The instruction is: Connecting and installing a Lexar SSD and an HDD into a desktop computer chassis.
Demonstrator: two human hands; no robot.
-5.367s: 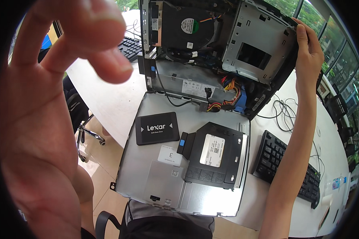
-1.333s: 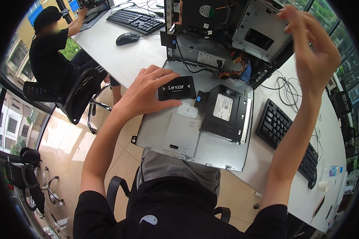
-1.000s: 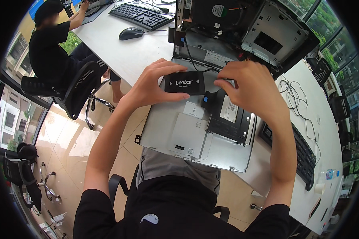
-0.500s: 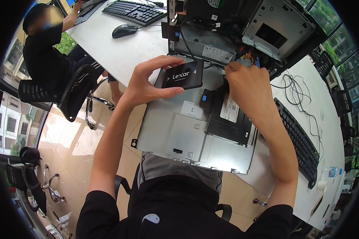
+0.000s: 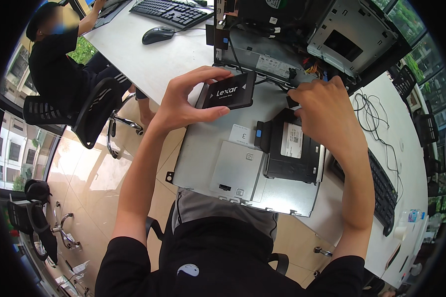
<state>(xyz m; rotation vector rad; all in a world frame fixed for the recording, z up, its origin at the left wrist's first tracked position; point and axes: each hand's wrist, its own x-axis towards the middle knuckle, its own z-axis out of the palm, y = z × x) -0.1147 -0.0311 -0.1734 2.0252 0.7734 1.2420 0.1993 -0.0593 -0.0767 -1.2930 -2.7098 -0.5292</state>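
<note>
Black drive (image 5: 228, 91): tilting above the far left of the metal panel (image 5: 195, 166), its right side facing the other hand, probably for access.
Left hand (image 5: 186, 99): spreading partway and gripping the drive by its near and far edges, leaving the top face uncovered.
Right hand (image 5: 327, 106): curling nearly closed beside the black cable (image 5: 275, 83); its fingertips are hiding, so I cannot tell what they are pinching.
Labelled black bracket (image 5: 292, 141): lying on the panel, needing no hand.

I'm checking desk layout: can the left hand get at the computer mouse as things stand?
Probably not to grasp it: the left hand holds the solid-state drive, though nothing seems to block the way to the computer mouse.
</note>
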